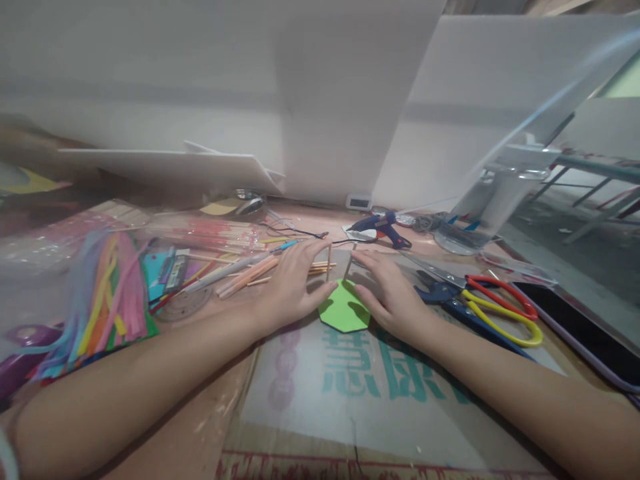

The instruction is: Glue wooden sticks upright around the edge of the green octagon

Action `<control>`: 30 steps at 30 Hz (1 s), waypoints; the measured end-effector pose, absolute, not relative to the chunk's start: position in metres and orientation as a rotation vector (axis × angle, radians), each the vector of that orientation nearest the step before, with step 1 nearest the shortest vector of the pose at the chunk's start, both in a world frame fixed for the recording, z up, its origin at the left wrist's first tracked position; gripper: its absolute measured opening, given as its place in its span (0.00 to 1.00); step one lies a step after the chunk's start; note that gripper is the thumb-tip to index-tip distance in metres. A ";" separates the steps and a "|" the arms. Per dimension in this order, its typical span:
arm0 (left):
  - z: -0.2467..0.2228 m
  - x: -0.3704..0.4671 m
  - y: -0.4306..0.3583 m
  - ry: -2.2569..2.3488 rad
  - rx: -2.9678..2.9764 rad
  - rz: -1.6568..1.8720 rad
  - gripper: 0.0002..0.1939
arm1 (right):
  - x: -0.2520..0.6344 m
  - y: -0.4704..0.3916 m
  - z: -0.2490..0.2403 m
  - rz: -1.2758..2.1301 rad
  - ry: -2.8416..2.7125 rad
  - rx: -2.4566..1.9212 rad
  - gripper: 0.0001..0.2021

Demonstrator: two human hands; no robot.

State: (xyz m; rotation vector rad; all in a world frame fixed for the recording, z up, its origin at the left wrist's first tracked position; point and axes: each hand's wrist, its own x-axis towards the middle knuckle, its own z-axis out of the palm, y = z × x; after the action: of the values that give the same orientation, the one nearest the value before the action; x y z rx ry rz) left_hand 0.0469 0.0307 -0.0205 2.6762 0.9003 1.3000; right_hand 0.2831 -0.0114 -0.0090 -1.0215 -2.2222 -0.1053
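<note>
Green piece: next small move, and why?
Probably nudge the right stick straighter with the right hand: it appears to lean rightward, while the left stick looks nearly upright. Both are at the green piece's far edge, and the right fingers are close by.

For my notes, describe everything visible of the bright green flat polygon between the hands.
The bright green flat polygon, seemingly foam or card, has straight sides and a dark near edge. It appears to lie on the pale printed sheet, partly shadowed. Two thin brown sticks rise at its far side. The left hand and right hand flank it, thumbs at its edges; contact is unclear.
</note>
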 end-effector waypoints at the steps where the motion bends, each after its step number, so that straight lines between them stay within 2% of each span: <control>1: -0.020 0.047 0.031 0.894 2.682 1.297 0.31 | 0.283 -0.012 -0.009 -0.114 -2.234 -1.016 0.23; 11: -0.021 0.046 0.029 0.898 2.649 1.287 0.35 | 0.283 -0.010 -0.008 -0.117 -2.279 -1.016 0.26; 22: -0.022 0.046 0.029 0.916 2.650 1.280 0.35 | 0.283 -0.010 -0.011 -0.120 -2.274 -1.007 0.23; 24: -0.023 0.045 0.030 0.935 2.640 1.299 0.36 | 0.283 -0.011 -0.010 -0.116 -2.266 -1.003 0.21; 28: -0.022 0.041 0.029 0.995 2.600 1.265 0.36 | 0.286 -0.016 -0.006 -0.084 -2.177 -1.024 0.06; 30: -0.021 0.040 0.029 1.024 2.572 1.229 0.35 | 0.288 -0.019 -0.004 -0.067 -2.159 -1.056 0.03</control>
State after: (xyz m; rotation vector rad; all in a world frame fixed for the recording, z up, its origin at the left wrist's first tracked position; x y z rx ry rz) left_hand 0.0402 0.0290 -0.0208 2.5720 1.0237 1.2294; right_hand 0.2884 -0.0192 -0.0043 -1.0563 -2.1589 -0.0674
